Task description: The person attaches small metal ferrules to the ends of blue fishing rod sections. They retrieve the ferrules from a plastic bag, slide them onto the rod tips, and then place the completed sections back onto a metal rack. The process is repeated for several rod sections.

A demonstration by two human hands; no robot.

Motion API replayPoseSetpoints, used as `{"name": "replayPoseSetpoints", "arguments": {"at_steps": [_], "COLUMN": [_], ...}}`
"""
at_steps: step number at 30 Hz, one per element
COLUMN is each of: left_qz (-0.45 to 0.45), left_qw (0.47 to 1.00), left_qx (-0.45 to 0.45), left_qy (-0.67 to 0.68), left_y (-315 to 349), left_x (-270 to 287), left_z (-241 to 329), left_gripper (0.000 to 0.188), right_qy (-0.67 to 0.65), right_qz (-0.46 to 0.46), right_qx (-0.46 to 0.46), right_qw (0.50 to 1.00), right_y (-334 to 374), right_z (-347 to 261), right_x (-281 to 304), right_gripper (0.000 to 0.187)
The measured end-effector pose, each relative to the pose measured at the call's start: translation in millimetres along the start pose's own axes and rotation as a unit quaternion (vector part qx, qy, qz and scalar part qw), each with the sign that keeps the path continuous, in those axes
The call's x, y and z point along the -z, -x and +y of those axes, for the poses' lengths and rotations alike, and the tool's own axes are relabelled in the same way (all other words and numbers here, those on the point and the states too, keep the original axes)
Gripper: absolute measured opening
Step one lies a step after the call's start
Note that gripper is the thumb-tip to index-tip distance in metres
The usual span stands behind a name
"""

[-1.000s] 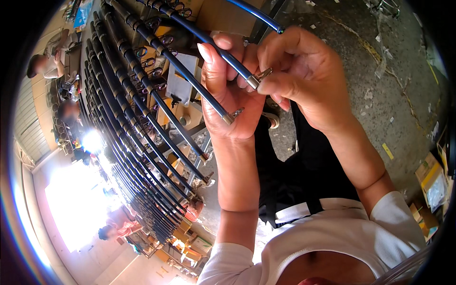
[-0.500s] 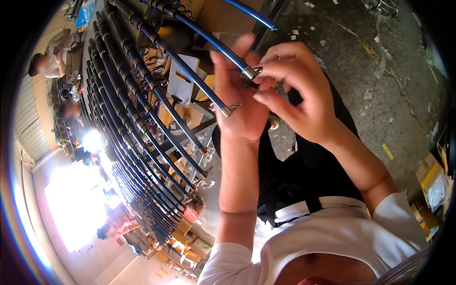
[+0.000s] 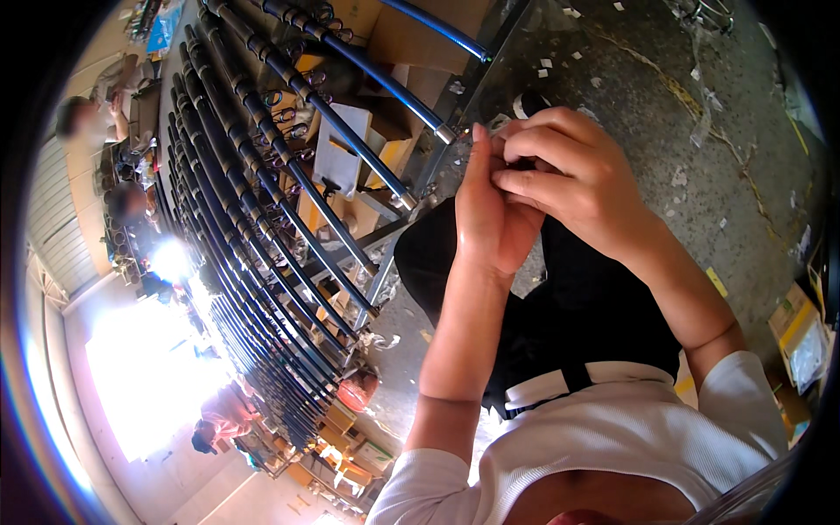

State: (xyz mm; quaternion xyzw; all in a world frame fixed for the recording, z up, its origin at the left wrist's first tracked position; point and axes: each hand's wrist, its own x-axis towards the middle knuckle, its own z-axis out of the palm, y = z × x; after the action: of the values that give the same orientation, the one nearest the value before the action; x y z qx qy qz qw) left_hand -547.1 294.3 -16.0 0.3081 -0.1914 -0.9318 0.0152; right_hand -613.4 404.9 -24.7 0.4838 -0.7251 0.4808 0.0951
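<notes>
My left hand (image 3: 494,214) is turned palm up and cupped, clear of the rod ends. Its thumb points up, while its other fingers are mostly covered by my right hand (image 3: 573,171). The right fingers are bent together over the left palm in a pinch. Whatever lies between the hands is too small or hidden to make out. Closest to them, on the left, is a dark fishing rod (image 3: 385,80) with a blue shaft and a silver end. A second such rod (image 3: 354,143) lies beside it, its silver end nearer to me.
Several more fishing rods (image 3: 302,223) lie side by side along the left, ends pointing toward me. Cardboard boxes (image 3: 420,39) and a white tray (image 3: 341,153) sit beneath them. The concrete floor (image 3: 647,131) has paper scraps. Other people (image 3: 229,411) are at the far left.
Both hands have drawn away from the two nearest rod ends, to the right, and come closer together. Small metal pieces seen by those rod ends no longer show there.
</notes>
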Motion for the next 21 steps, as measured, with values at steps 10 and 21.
{"name": "replayPoseSetpoints", "arguments": {"at_steps": [10,21], "left_qz": [-0.066,-0.192], "left_qw": [0.997,0.973], "left_qx": [0.006,-0.104], "left_qy": [0.031,0.075], "left_y": [-21,-46], "left_x": [-3,-54], "left_z": [8,39], "left_gripper": [0.031,0.037], "right_qy": [-0.426,-0.686], "right_qz": [0.109,0.148], "right_qx": [-0.143,-0.223], "right_qw": [0.887,0.676], "right_y": [-8,-44], "right_z": [14,19], "right_x": [8,13], "right_gripper": [0.02,0.019]}}
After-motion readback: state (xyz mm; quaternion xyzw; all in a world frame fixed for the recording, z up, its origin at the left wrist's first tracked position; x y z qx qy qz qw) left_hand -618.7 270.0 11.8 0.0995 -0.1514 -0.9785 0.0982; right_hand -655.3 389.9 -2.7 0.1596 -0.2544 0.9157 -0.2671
